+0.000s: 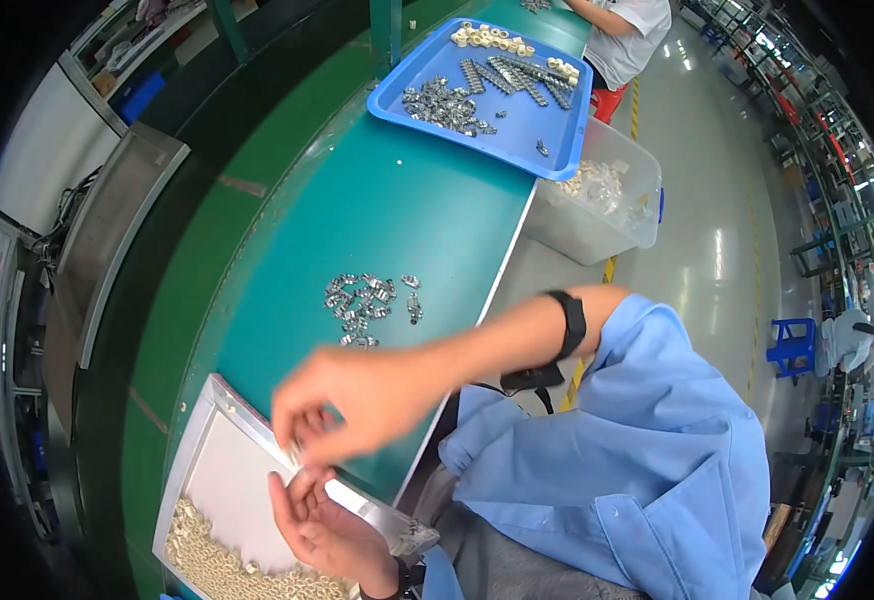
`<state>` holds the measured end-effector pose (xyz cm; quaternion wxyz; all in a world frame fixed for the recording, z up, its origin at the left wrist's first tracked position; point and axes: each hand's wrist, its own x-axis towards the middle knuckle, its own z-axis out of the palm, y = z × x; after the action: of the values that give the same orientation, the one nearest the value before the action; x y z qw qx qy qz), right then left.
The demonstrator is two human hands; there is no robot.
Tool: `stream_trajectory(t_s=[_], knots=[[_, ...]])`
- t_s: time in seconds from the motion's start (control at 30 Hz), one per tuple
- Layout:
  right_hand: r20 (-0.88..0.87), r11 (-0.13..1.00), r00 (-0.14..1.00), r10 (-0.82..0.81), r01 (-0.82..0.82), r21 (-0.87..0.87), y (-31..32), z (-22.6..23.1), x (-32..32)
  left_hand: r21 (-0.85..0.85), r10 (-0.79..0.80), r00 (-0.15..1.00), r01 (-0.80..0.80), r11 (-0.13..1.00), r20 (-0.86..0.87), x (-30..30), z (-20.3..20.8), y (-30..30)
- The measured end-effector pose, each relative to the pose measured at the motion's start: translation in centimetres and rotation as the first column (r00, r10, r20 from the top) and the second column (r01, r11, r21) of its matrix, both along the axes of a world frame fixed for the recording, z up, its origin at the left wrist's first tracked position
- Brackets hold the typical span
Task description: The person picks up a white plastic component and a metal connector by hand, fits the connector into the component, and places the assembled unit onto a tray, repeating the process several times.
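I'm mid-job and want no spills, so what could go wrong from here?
1. Small silver metal pieces lie loose on the green tabletop near the right hand; a sweep could scatter them.
2. That hand's grip is blurred, close to the left hand; anything small held there might drop among the cream ring-like parts in the shallow white tray.
3. The blue rectangular plastic tray seems to overhang the tabletop's edge; a knock might shift it.
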<state>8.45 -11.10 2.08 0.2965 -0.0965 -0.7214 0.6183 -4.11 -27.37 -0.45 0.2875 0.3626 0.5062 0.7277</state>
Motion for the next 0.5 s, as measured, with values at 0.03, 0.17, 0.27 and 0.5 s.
stream_trajectory(t_s=[0.03, 0.17, 0.27, 0.5], knots=[[0.032, 0.991, 0.995, -0.096, 0.093, 0.096, 2.9, 0.9, 0.5, 0.006, -0.009, 1.0, 0.009, 1.0, -0.005, -0.2, 0.3, 0.7], [0.055, 0.45, 0.766, -0.641, 0.316, 0.835, 19.6, 1.2, 1.2, -0.102, 0.047, 0.982, -0.066, 0.993, -0.183, -2.7, 0.2, 0.7], [0.305, 0.45, 0.492, -0.816, 0.209, 0.868, 29.3, 0.2, 2.4, -0.22, -0.015, 0.959, -0.049, 0.974, -0.282, -6.9, -0.4, -2.2], [0.552, 0.583, 0.33, -0.766, -0.007, 0.812, 36.4, -4.3, 1.2, -0.356, -0.227, 0.837, 0.041, 0.934, -0.498, -8.8, 4.1, -8.7]])
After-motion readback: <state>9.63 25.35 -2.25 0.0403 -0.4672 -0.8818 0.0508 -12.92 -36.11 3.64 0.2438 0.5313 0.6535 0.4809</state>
